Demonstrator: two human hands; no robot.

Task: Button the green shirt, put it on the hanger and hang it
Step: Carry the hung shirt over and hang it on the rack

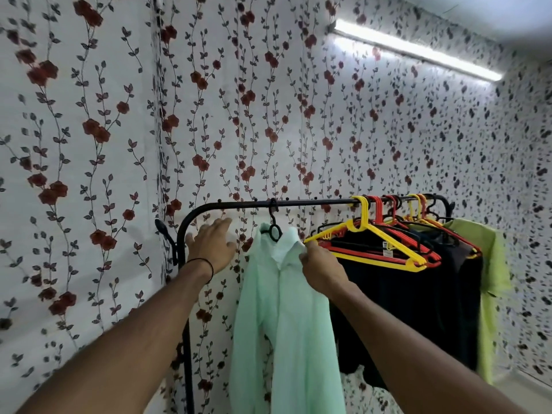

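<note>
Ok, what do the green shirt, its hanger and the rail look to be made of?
The green shirt: thin woven cloth, matte, soft folds. Its hanger: likely black plastic, moulded ring under the hook. The rail: probably painted metal tube, thin, faintly glossy.

The small sticker (387,245) on the yellow hanger (364,212) is too small to read.
</note>
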